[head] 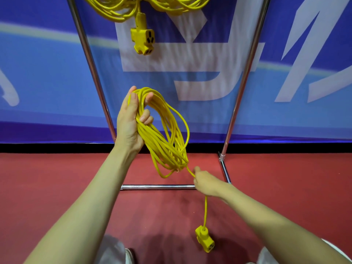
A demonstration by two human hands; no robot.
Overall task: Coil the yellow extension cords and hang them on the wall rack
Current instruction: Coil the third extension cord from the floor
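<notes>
My left hand (131, 119) grips the top of a coil of yellow extension cord (163, 134), whose loops hang down to the right of my palm. From the bottom of the coil a loose tail runs into my right hand (204, 182), which holds it in curled fingers. Below that hand the tail drops to a yellow socket block (204, 241) dangling just above the red floor. Other yellow coils (122, 8) hang at the top of the frame, one with a yellow socket end (142, 39) pointing down.
A chrome rack stands in front of a blue and white banner (190, 73): left upright (91, 63), right upright (245, 73), and a low floor bar (158, 187) under my right hand. The red floor (57, 178) spreads all around. My knees show at the bottom edge.
</notes>
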